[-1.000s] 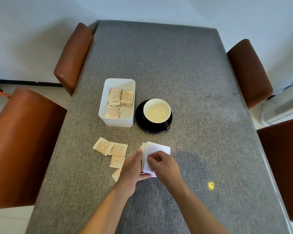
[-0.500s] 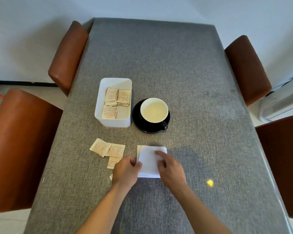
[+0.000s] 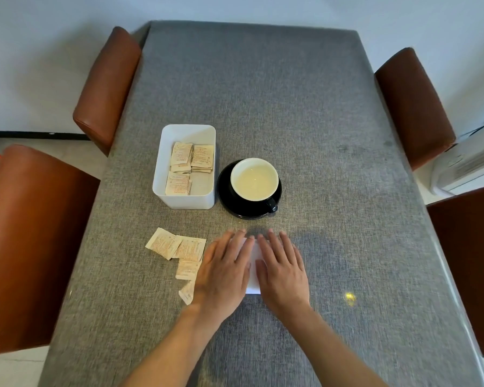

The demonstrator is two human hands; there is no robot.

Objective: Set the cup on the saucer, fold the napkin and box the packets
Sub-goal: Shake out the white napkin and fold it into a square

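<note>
1. Left hand (image 3: pixel 224 275): palm down, fingers (image 3: pixel 236 244) spread and extended, grasping nothing. It lies flat on the left half of the folded white paper napkin (image 3: pixel 253 270).
2. Right hand (image 3: pixel 282 270): the same posture, fingers straight and unclenched, flat on the napkin's right half. The two hands lie side by side, nearly touching.
3. Napkin: it rests on the grey woven-cloth bench (image 3: pixel 319 135), almost wholly covered; only a strip between the hands and a near corner show. The fold line cannot be seen.
4. Judgement on the step: this reads as pressing the fold. It is done well by bearing down evenly, sweeping outward from the centre and keeping the edges aligned so that the layers do not skew.
5. Loose beige paper packets (image 3: pixel 176 247): four or so lie just left of the left hand, one partly under its edge. Care is needed not to drag them.
6. White rectangular plastic box (image 3: pixel 186 202): beyond the packets, already holding several.
7. White-lined black ceramic cup (image 3: pixel 254 181): seated on the round black saucer (image 3: pixel 225 188), just right of the box. That part appears complete.
</note>
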